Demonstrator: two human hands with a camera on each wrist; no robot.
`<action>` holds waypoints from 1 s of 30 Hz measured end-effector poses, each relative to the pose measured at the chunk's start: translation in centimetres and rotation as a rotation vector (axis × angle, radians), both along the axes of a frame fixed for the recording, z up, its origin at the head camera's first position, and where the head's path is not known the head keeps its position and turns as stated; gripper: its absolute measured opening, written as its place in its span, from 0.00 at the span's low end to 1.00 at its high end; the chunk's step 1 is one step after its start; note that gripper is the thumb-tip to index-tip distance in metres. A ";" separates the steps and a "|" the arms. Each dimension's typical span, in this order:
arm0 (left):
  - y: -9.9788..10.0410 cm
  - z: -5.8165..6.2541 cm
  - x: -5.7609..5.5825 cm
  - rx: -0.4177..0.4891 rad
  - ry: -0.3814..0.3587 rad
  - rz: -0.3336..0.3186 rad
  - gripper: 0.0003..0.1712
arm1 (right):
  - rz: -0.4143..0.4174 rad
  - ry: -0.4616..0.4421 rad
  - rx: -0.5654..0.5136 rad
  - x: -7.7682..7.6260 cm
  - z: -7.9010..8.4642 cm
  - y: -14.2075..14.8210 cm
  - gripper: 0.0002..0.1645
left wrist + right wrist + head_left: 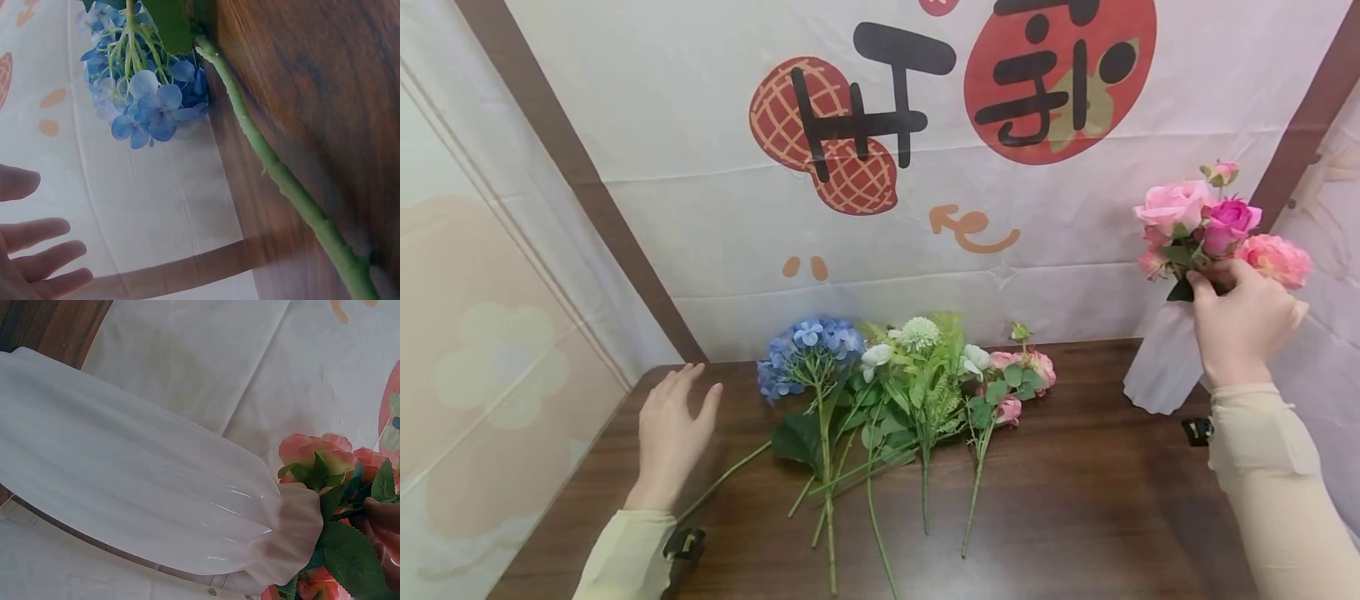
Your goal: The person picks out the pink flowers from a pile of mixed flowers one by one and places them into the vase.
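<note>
My right hand (1247,321) is over the mouth of a white fluted vase (1161,367) at the back right. Thumb and fingers pinch a leafy stem of the pink roses (1176,207), just above the ruffled rim. In the right wrist view, green leaves (353,556) spread between that rim and the fingertips. At the left of the table, my left hand (673,437) is held with fingers apart and nothing in them. Nearest to it are a blue hydrangea (811,350) and a bare green stem (275,169) lying on the wood.
White flowers with green sprigs (925,400) lie across the middle of the brown table (1075,492). Beside them is a smaller stem of pink roses (1009,408). Behind the table hangs a printed white cloth (715,242), and more cloth closes both sides.
</note>
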State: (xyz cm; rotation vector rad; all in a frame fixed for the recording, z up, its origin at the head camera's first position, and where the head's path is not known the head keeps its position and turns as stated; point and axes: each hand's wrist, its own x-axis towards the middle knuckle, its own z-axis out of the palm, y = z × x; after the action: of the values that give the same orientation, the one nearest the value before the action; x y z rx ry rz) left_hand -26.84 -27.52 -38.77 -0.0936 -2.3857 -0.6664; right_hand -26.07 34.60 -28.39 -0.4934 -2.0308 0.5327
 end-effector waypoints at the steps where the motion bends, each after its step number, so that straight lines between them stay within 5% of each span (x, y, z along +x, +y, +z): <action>1: 0.0 0.1 0.1 0.001 -0.003 0.001 0.25 | 0.002 -0.001 0.002 -0.1 0.1 0.0 0.24; 11: -0.1 0.1 0.3 0.001 -0.019 0.007 0.25 | 0.012 0.080 0.026 -0.1 0.1 -0.3 0.21; 20: -0.1 0.4 0.5 0.002 -0.016 0.013 0.24 | 0.014 0.351 0.150 -0.8 1.3 -1.9 0.22; 30: -0.4 0.3 0.2 0.002 -0.010 0.010 0.25 | 0.023 0.305 0.260 -2.1 2.4 -2.7 0.23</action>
State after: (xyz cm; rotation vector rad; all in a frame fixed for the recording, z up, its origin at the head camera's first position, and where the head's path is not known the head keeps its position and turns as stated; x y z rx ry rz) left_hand -26.66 -27.95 -38.48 -0.0783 -2.3938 -0.6657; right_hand -28.14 31.88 -26.00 -0.2168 -1.7804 0.3272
